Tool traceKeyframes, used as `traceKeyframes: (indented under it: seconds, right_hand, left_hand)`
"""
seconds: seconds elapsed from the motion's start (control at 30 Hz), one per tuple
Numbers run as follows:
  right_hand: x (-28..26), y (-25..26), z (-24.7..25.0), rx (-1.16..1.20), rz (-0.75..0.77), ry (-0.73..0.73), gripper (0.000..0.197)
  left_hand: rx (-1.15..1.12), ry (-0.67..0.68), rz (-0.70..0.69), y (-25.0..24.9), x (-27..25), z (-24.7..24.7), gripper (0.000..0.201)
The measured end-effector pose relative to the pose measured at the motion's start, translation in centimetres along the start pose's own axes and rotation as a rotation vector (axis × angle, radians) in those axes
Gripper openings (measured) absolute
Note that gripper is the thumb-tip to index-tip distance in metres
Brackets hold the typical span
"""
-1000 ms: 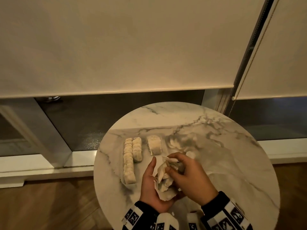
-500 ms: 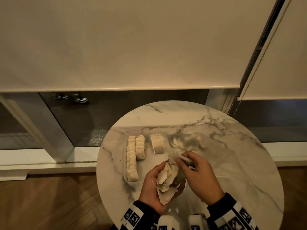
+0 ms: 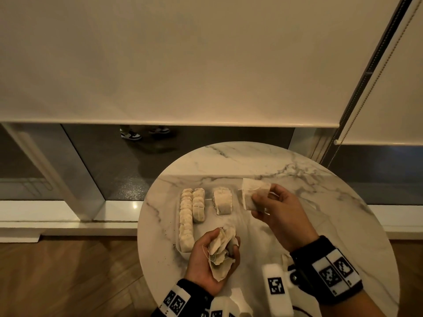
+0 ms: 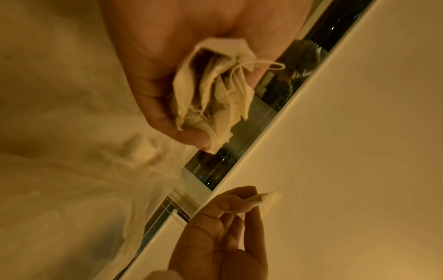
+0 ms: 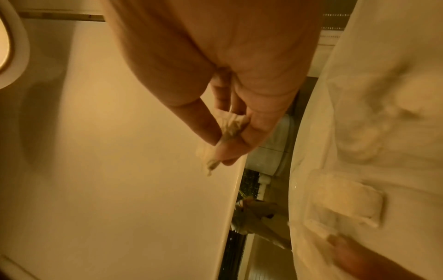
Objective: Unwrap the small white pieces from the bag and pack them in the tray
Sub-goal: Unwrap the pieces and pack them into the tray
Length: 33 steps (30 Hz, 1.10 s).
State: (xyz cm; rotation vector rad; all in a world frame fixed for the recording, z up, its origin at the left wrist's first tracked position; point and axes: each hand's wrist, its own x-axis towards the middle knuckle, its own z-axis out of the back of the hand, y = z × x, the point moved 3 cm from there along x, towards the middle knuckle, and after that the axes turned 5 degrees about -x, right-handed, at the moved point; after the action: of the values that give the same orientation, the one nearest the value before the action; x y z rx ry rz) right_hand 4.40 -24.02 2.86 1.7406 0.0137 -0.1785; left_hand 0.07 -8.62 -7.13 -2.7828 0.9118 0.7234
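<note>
— Pinching one piece (image 3: 254,193), the right hand (image 3: 278,210) has thumb & fingers closed on it, up over the table (image 3: 320,202), just right of the short stack (image 3: 222,200).

— L hand (image 3: 209,263)?

— Fingers curled round a crumpled bunch (image 3: 220,251) w/ strings, near the table's front edge.

— Packed ones?

— Two rows (image 3: 191,213) side by side, left of the stack. Tray itself: can't make out. Clear bag (image 4: 84,180) lies on the table, blurred in the left wrist view.
</note>
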Motion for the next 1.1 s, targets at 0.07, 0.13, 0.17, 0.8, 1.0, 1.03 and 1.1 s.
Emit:
traceKeyframes:
  seconds: [0.07,0.13,0.17,0.8,1.0,1.03,1.1]
  right_hand:
    - [1.4,0.0,-0.7,0.007,-0.039,0.01,0.02]
    - [2.7,-0.4,-1.6,-0.026,-0.074,0.005,0.02]
    - [3.3,-0.6,-2.1,-0.057,-0.086,0.003,0.018]
    - [11.1,-5.6,-4.6,-1.131,-0.179,0.308,0.01]
    - [11.3,-6.6,-5.6,-1.174,-0.29,0.411,0.005]
    - [11.5,-6.7,-5.7,-1.223,-0.274,0.417,0.005]
    - [11.7,-6.7,-6.2,-1.345,-0.228,0.431,0.01]
  left_hand:
    - [-0.036,-0.018,0.002,-0.7,-0.1,0.4,0.027]
    - [-0.067,-0.027,0.012,-1.1,-0.2,0.6,0.026]
    - [-0.075,-0.027,0.018,-1.3,-0.2,0.6,0.025]
    - [-0.062,-0.075,0.061,-1.0,-1.5,0.9,0.021]
    - [-0.081,-0.065,0.108,-1.0,-2.3,0.7,0.025]
    - [-0.075,-0.068,0.101,-1.1,-2.3,0.8,0.026]
    - [-0.073,-0.068,0.087,-1.3,-2.3,1.0,0.028]
